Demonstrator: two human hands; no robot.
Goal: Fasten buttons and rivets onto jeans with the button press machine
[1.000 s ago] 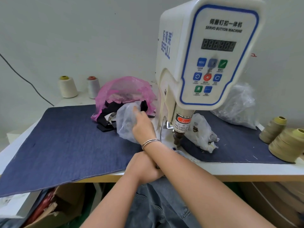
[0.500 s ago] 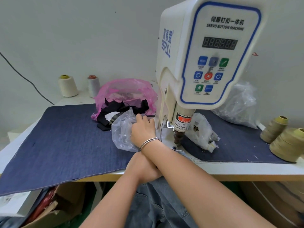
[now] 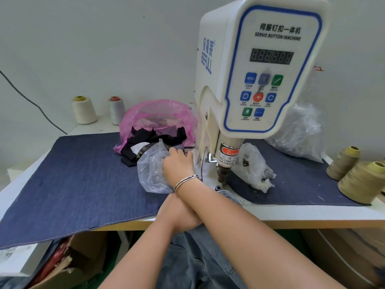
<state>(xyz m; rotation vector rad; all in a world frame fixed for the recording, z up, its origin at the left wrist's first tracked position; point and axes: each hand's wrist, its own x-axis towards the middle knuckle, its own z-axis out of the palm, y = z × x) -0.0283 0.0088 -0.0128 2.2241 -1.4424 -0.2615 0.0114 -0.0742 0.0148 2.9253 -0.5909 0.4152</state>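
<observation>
A clear plastic bag (image 3: 153,172) on the denim cloth (image 3: 83,178) is entered by the right hand (image 3: 178,165), fingers hidden inside (its grip cannot be told). Nearer, the left hand (image 3: 181,213) is crossed under the right forearm, its grip hidden. Further right, the jeans (image 3: 226,195) are laid below the button press machine (image 3: 256,80), hanging off the table (image 3: 312,213).

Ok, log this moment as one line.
right hand: reaching into clear bag | left hand: on jeans at table edge, grip hidden | button machine: nothing under punch
</observation>
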